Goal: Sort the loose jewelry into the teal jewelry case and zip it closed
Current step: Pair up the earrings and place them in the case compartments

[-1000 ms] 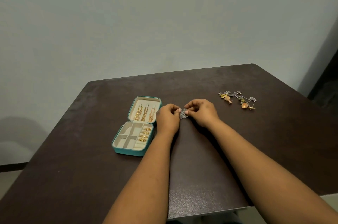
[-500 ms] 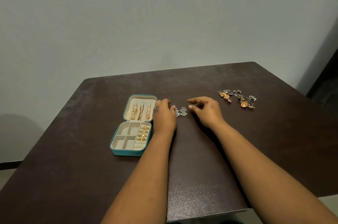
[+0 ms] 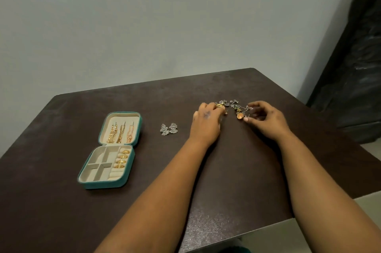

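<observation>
**Tangled pile under both hands: snags and strays are the risk**

Nearest the viewer, the teal case (image 3: 109, 150) lies unzipped and flat, well to the left of both hands, with gold chains (image 3: 120, 133) hung in its lid and gold rings (image 3: 122, 158) in one row of the tray. Between the case and the left hand (image 3: 207, 122) a pair of silver earrings (image 3: 169, 128) is left loose on the table (image 3: 237, 180); it could be overlooked or knocked by a returning forearm.

Farther off, the left hand is curled over a gold piece (image 3: 220, 105) at the near-left end of the jewelry pile (image 3: 233, 105), and the right hand (image 3: 266, 119) is pinched beside an orange earring (image 3: 240, 116). Since the pieces lie interlocked, hooks could be caught on one another and several dragged or dropped when one is lifted.

The left fingertips are hidden, so a firm hold is only probable. Whether the right fingertips actually clamp the orange earring cannot be told. Individual pieces in the pile are too small to separate.
</observation>
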